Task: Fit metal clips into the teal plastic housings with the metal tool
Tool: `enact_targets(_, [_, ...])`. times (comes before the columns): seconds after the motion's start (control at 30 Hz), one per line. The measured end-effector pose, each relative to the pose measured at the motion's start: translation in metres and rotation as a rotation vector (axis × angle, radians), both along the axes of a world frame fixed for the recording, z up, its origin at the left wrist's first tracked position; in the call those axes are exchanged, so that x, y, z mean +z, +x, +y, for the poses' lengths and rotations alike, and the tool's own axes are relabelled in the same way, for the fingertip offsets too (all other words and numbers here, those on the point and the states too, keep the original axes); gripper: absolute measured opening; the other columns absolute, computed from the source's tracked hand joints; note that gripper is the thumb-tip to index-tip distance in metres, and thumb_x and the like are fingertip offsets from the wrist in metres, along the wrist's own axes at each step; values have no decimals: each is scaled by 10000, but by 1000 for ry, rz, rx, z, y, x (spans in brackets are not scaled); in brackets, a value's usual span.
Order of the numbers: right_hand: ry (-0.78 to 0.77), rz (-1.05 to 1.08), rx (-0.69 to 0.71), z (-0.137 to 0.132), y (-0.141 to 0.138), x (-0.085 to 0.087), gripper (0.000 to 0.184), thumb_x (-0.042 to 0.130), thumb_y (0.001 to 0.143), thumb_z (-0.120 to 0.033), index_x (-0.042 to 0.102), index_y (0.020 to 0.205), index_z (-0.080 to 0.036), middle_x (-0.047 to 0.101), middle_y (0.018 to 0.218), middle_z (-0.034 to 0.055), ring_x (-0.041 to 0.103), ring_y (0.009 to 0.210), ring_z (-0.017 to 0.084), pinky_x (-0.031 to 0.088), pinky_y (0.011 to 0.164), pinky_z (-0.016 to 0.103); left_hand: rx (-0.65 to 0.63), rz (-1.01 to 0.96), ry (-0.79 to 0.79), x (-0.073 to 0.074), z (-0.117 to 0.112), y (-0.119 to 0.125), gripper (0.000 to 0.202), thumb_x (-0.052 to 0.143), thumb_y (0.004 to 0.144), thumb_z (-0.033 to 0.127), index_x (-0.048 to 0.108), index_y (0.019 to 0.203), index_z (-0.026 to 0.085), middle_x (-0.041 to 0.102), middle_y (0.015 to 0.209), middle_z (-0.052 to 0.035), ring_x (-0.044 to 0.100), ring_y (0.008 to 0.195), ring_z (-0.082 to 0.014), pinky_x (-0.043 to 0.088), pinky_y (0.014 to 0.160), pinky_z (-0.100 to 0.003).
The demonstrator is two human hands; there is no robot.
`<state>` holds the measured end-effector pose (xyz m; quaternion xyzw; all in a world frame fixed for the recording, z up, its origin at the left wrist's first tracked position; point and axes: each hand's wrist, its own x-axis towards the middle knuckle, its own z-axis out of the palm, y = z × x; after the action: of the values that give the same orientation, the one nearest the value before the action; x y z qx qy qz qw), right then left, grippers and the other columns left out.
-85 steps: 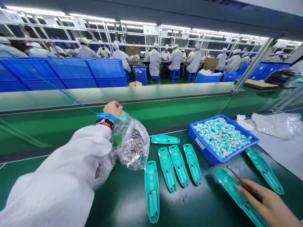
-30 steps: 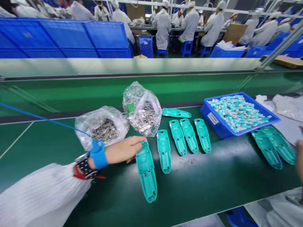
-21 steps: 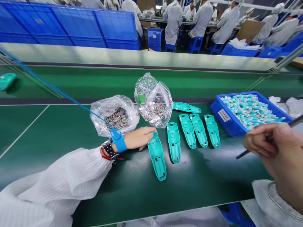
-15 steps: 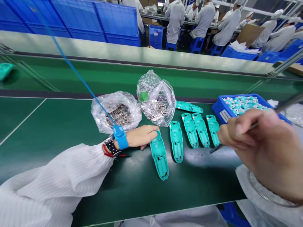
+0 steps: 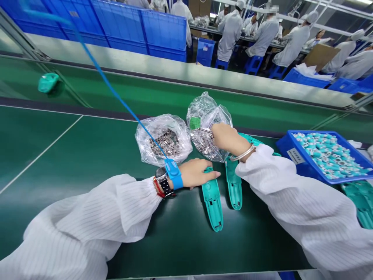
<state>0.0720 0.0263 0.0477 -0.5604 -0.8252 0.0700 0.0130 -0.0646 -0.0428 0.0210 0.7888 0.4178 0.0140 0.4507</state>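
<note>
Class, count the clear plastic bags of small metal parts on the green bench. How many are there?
2: one clear bag lies just beyond the left hand; the other clear bag lies beside it, under the right hand and its tweezers.

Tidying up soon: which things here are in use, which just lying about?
In use: right hand, metal tweezers, clear plastic bag of metal parts; left hand, teal plastic casing.
Lying by: second clear bag of metal parts; blue plastic tray of teal parts.
</note>
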Motion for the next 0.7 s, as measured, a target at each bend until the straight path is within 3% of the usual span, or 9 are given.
enact_targets(0.17, [-100, 37, 3, 13, 7, -11, 181, 661, 685, -202, 612, 821, -93, 581, 809, 73, 513, 750, 137, 370, 692, 236, 6, -13, -9, -1, -1, -1, 473, 331, 829, 605, 465, 730, 163, 457, 424, 33, 457, 324, -99, 323, 389, -196])
enact_targets(0.3, [-127, 136, -33, 8, 3, -14, 98, 604, 700, -131, 639, 787, -102, 578, 698, 18, 461, 623, 69, 336, 632, 192, -2, -13, -23, 0, -1, -1, 458, 331, 832, 593, 437, 712, 165, 473, 452, 33, 457, 324, -100, 338, 396, -207])
enact_targets(0.5, [-95, 210, -86, 3, 7, 0, 121, 591, 710, -94, 671, 799, -83, 591, 701, 25, 451, 607, 53, 322, 617, 186, 5, -18, -45, -3, 0, 0, 460, 345, 828, 596, 504, 786, 166, 470, 429, 40, 466, 328, -107, 355, 407, -209])
enact_targets(0.6, [-88, 221, -114, 2, 12, 8, 155, 625, 719, -133, 677, 853, -74, 604, 726, 35, 469, 632, 60, 329, 628, 193, 12, -23, -45, -2, 1, 0, 451, 360, 830, 583, 517, 793, 162, 465, 417, 45, 462, 320, -95, 367, 422, -194])
enact_targets(0.7, [-100, 223, -109, 1, 16, 11, 133, 628, 742, -192, 680, 782, -77, 596, 682, 29, 466, 622, 61, 326, 624, 199, 15, -21, -58, -1, 1, 0, 446, 360, 833, 576, 520, 793, 161, 460, 403, 45, 470, 323, -96, 373, 431, -189])
